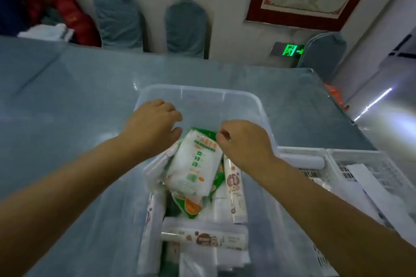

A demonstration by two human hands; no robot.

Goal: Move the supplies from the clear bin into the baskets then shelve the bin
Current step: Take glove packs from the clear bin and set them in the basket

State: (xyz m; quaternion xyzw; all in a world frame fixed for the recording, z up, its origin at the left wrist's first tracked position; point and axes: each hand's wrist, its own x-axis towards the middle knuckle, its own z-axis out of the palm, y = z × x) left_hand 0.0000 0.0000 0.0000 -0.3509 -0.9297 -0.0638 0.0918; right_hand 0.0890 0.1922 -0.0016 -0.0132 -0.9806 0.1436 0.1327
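The clear bin stands on the table straight in front of me. Inside lie several packs: a white-and-green pack tilted up on top, another green pack under it, and white rolls with brown print. My right hand pinches the top right corner of the white-and-green pack. Over the bin's far left part hovers my left hand, fingers curled and thumb apart, close to the pack's top left corner with nothing in it. White slotted baskets stand to the right of the bin.
A glass-topped grey-blue table carries everything. One basket holds a white roll, another flat white packs. Covered chairs line the far side; a red coat lies at the back left.
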